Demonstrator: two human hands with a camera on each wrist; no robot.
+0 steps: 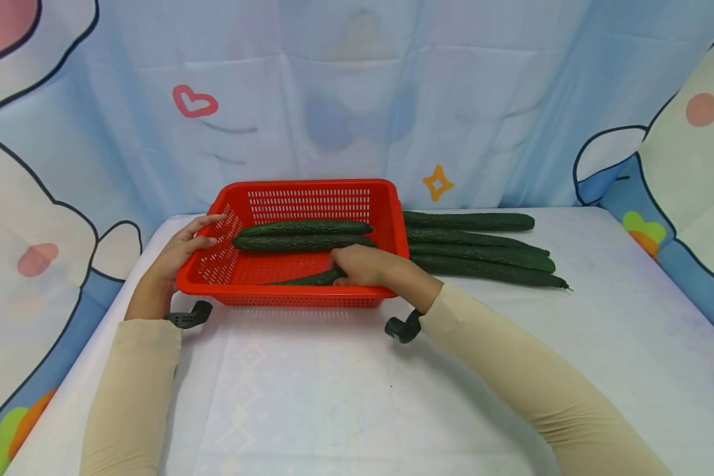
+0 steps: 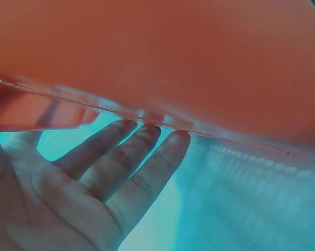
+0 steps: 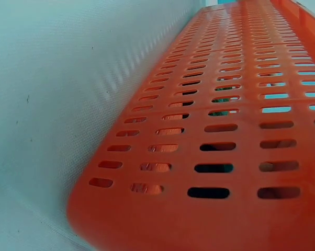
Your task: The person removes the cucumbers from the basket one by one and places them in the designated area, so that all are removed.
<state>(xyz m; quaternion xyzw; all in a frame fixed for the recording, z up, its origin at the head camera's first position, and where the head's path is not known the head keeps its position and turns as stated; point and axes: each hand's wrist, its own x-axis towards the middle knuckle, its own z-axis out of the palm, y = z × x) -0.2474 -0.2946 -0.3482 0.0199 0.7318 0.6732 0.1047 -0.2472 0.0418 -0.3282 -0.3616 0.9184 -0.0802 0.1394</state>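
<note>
Head view, from the left: the left hand [image 1: 175, 256] is at the left end of the red basket [image 1: 300, 301], its fingers loosely extended and touching the rim. The left wrist view shows three fingers nearly straight, their tips against the red plastic; the hand is mostly spread rather than closed round it. The basket sits on the white-covered bench [image 1: 309, 390], with slotted walls. Inside, toward the back, two dark green cucumbers [image 1: 303, 244] lie side by side, lengthwise. Nearer the front wall, a held cucumber [image 1: 309, 279] lies at a slight slant, partly hidden by the rim. Its right end is in the right hand [image 1: 369, 266], whose fingers are curled round it; the forearm reaches over the basket's front right corner. Right of the basket, four more cucumbers [image 1: 484, 255] lie roughly parallel on the bench, their left ends hidden by the basket.
</note>
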